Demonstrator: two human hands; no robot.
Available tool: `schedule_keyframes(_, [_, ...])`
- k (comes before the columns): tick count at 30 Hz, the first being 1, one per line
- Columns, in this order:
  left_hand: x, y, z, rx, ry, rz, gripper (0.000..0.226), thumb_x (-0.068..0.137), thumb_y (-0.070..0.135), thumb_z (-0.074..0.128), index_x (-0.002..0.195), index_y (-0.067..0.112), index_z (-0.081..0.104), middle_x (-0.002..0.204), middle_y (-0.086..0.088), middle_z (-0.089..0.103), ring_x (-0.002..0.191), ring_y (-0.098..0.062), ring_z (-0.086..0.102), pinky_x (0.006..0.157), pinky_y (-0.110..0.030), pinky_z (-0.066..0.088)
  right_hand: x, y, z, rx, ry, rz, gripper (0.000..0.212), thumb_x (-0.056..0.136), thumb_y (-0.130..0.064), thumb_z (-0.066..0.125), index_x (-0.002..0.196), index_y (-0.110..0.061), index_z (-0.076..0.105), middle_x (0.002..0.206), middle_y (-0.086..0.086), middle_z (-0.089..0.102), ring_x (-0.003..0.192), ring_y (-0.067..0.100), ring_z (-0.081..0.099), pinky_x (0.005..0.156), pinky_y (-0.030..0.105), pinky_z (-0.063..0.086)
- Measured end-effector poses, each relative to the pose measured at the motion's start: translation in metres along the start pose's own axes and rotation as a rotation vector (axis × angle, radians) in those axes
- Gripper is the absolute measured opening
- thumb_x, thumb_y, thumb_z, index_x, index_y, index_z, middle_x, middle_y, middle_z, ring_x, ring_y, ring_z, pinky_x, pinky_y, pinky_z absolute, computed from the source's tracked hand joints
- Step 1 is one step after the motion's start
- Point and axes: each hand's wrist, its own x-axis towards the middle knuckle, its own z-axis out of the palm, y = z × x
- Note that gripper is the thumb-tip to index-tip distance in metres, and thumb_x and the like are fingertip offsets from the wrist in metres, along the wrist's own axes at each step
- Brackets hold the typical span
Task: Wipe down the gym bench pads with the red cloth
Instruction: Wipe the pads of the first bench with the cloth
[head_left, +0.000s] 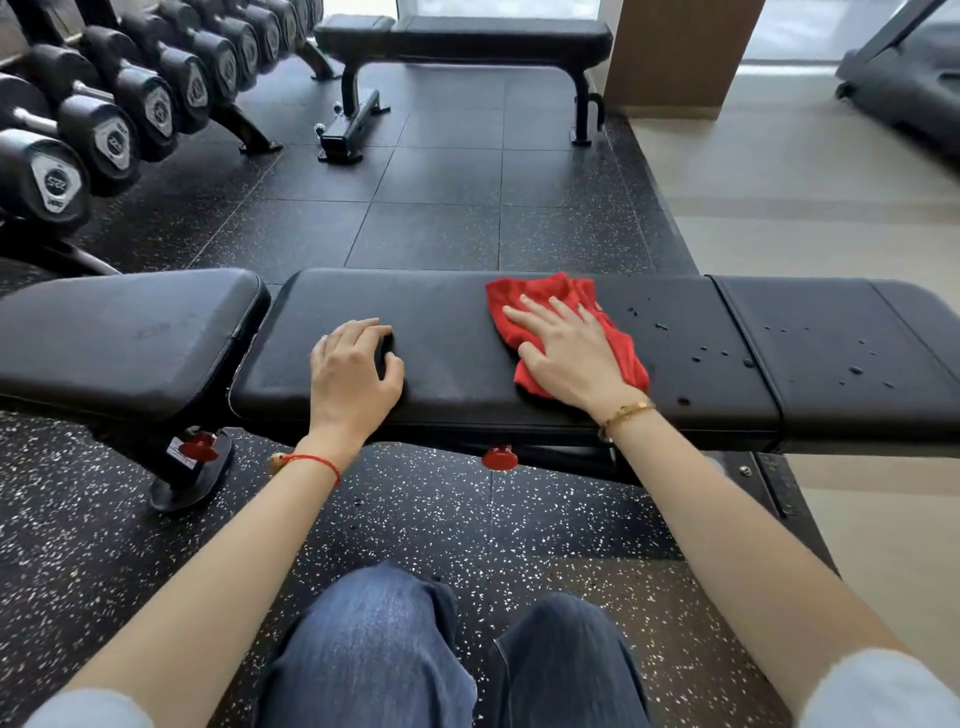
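A black gym bench lies across the view. Its long back pad is in the middle and its seat pad is at the left. A crumpled red cloth lies on the back pad. My right hand presses flat on the cloth, fingers spread. My left hand rests on the bare pad to the left, fingers curled, holding nothing. Water droplets dot the pad to the right of the cloth.
A dumbbell rack stands at the far left. A second black bench stands across the rubber floor behind. A wooden pillar and a treadmill are at the far right. My knees in jeans are below the bench.
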Motion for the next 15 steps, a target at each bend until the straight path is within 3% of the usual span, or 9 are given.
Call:
schedule_keyframes(6, [0.002,0.030,0.008,-0.078,0.023,-0.005,0.027,0.086,0.020,0.059,0.111,0.017,0.069,0.119,-0.001,0.067,0.118,-0.023,0.055,0.108,-0.042,0.036,-0.062,0.008,-0.004,-0.009,0.036,-0.079,0.058,0.086,-0.043,0.034,0.143,-0.044,0.038,0.156,-0.018,0.029,0.147,0.013,0.021,0.122,0.037,0.009])
schedule_keyframes(11, [0.005,0.066,0.026,-0.074,-0.043,0.072,0.031,0.087,0.023,0.058,0.116,0.017,0.066,0.122,0.000,0.065,0.120,-0.023,0.053,0.107,-0.040,0.035,-0.058,0.059,-0.014,-0.021,0.109,0.147,0.052,0.090,-0.040,0.039,0.143,-0.041,0.041,0.156,-0.013,0.032,0.146,0.017,0.026,0.121,0.041,0.013])
schedule_keyframes(15, [0.001,0.068,0.034,0.008,-0.053,0.091,0.033,0.088,0.029,0.054,0.118,0.019,0.064,0.125,0.002,0.061,0.123,-0.023,0.049,0.109,-0.041,0.033,-0.010,0.087,-0.026,-0.045,0.070,0.344,0.050,0.095,-0.035,0.039,0.145,-0.038,0.038,0.159,-0.011,0.026,0.147,0.020,0.021,0.121,0.043,0.011])
